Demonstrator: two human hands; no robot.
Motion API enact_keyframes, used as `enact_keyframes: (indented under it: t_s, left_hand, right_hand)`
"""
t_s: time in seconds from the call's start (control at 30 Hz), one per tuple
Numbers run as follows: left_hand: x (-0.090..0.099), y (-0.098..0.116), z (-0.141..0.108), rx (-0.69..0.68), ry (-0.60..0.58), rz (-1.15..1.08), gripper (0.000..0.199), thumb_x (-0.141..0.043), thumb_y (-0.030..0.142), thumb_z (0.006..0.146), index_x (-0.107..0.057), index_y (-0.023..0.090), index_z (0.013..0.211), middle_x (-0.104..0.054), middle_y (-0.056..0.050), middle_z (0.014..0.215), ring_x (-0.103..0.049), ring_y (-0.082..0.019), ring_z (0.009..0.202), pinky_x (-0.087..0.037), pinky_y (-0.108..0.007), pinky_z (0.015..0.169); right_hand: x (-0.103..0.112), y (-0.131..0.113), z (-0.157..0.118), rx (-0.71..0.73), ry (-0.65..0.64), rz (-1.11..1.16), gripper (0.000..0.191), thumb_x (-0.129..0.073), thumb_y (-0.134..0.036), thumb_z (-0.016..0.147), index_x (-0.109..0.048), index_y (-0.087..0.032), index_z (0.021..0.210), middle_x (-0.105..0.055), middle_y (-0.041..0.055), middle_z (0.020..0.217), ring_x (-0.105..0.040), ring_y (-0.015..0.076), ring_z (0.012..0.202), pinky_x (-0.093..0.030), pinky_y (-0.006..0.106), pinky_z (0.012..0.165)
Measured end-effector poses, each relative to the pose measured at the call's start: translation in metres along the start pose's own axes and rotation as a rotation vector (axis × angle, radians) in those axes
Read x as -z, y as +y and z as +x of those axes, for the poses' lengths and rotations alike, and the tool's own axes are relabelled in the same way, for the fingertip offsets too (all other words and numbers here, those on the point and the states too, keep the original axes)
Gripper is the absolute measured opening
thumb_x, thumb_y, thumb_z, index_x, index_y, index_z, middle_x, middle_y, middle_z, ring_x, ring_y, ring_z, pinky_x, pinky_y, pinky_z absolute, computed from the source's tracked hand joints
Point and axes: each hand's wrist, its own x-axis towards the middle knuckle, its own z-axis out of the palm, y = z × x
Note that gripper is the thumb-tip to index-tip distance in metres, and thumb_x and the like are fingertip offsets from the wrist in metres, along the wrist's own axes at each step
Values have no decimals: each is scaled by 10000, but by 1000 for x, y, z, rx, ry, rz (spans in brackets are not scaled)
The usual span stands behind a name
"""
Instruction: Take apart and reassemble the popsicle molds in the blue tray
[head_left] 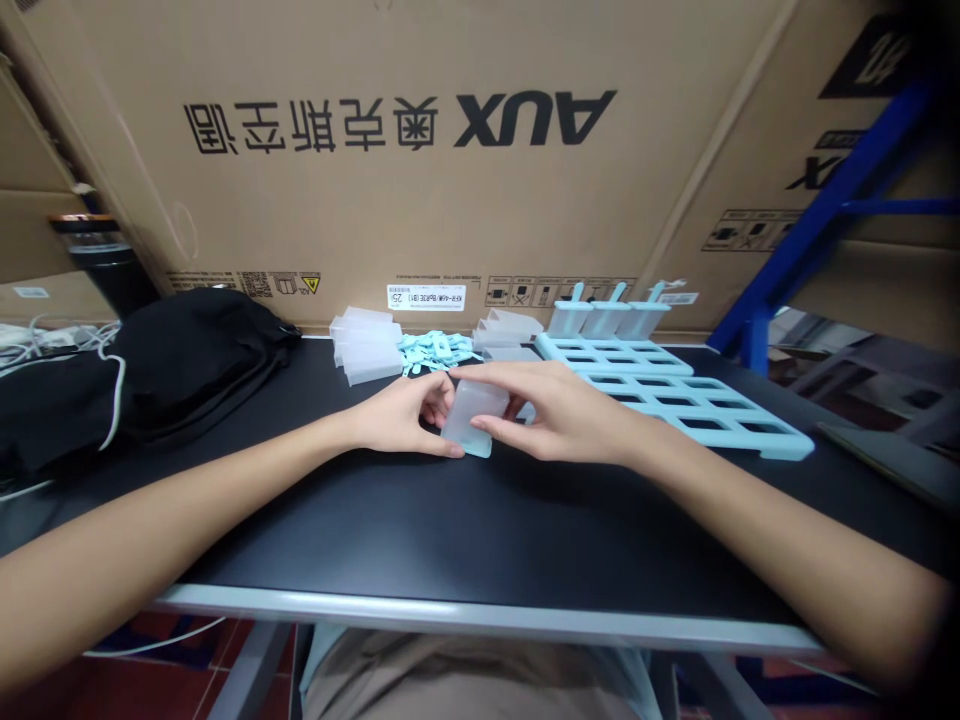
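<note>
Between both hands, above the middle of the black table, is a translucent popsicle mold point(474, 408), tilted, its narrow edge toward me. My left hand point(399, 414) closes on its left side, the thumb at the lower edge. Fingers of my right hand point(559, 408) grip it from the top and right. Behind the hands lies a pile of light-blue popsicle sticks point(437, 350). Stacked clear molds point(365, 345) lie left of that pile, and more clear molds point(508, 328) lie right of it, partly hidden by my right hand.
Light-blue mold racks point(720, 435) with rectangular slots lie at the right. Three molds with blue handles point(606, 318) stand upright in the rear rack. A black bag point(202, 345) and a dark cup point(112, 265) are at the left. A large cardboard box point(420, 220) closes off the back.
</note>
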Motion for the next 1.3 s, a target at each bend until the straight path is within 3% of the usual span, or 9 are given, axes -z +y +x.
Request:
enact_keyframes:
  t_s: [0.2, 0.47, 0.67, 0.77, 1.0, 1.3]
  left_hand:
    - [0, 1, 1, -6, 1, 71, 466, -796, 353, 667, -558, 151, 1012, -630, -34, 881, -614, -169, 788, -513, -333, 730]
    - [0, 2, 1, 16, 24, 267, 445, -763, 441, 673, -607, 144, 965, -624, -24, 831, -585, -169, 742, -499, -314, 686]
    - [1, 3, 1, 7, -27, 271, 388, -730, 415, 724, -637, 141, 981, -646, -38, 887, -597, -176, 779, -483, -291, 691]
    - [1, 5, 1, -43, -63, 266, 301, -703, 370, 760, -663, 151, 962, -652, -35, 906, -591, -169, 800, -470, -272, 702]
    - [1, 5, 2, -63, -56, 276, 275, -715, 375, 761, -688, 151, 918, -646, -39, 923, -581, -166, 815, -458, -262, 707]
    - [1, 7, 4, -72, -67, 254, 289, -729, 367, 763, -692, 178, 979, -625, -44, 979, -569, -178, 885, -459, -266, 743]
  right_hand:
    - [-8, -2, -1, -81, -91, 14, 606, -483, -272, 917, -299, -186, 1488, -670, 84, 1135, -634, 165, 776, -483, 289, 716]
    - [-9, -6, 3, -106, -134, 34, 523, -449, -255, 924, -352, -217, 1436, -627, 82, 1219, -623, 201, 954, -459, 302, 799]
    - [-5, -14, 8, -161, -226, -18, 494, -446, -247, 909, -363, -202, 1394, -667, 49, 866, -585, 168, 670, -394, 266, 643]
    - [-1, -17, 11, -185, -261, -68, 433, -439, -243, 901, -405, -185, 1329, -629, 31, 753, -552, 163, 623, -349, 256, 602]
    - [8, -22, 15, -218, -331, -164, 286, -423, -286, 890, -446, -206, 1163, -575, 9, 669, -486, 143, 532, -250, 244, 513]
    - [9, -32, 18, -322, -273, -381, 246, -473, -370, 821, -510, -226, 1017, -600, 9, 643, -490, 151, 528, -145, 257, 522]
